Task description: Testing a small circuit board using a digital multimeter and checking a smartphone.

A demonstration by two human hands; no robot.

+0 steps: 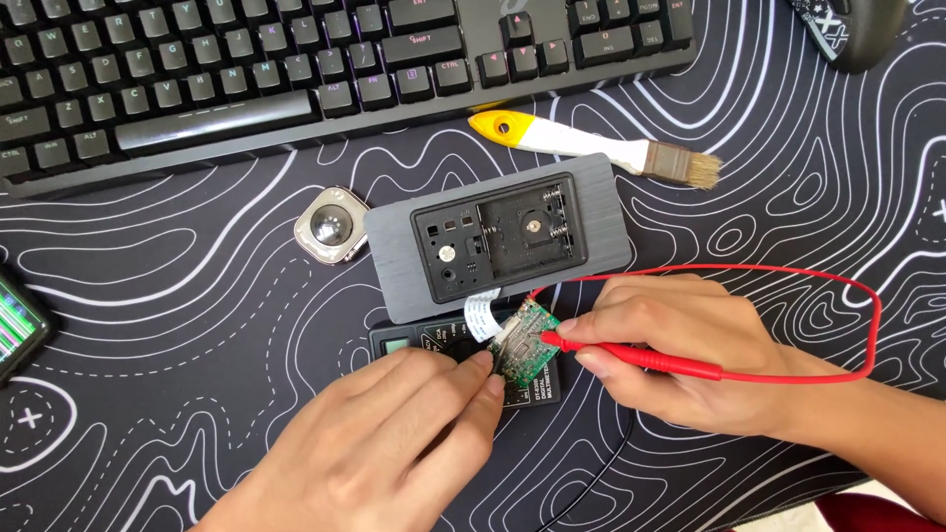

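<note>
My left hand (394,433) pinches the lower edge of a small green circuit board (522,345) that hangs by a white ribbon cable (481,317) from a grey rectangular device (498,236) lying back-up with its battery bay uncovered. My right hand (680,360) grips a red probe (631,357), its tip touching the board. The probe's red wire (872,315) loops off to the right. A dark multimeter (399,345) lies under both hands, mostly hidden.
A black keyboard (296,69) spans the top. A brush with a yellow and white handle (591,148) lies above the device. A square watch body (331,225) sits to its left. A phone (15,325) shows at the left edge, a black mouse (847,30) top right.
</note>
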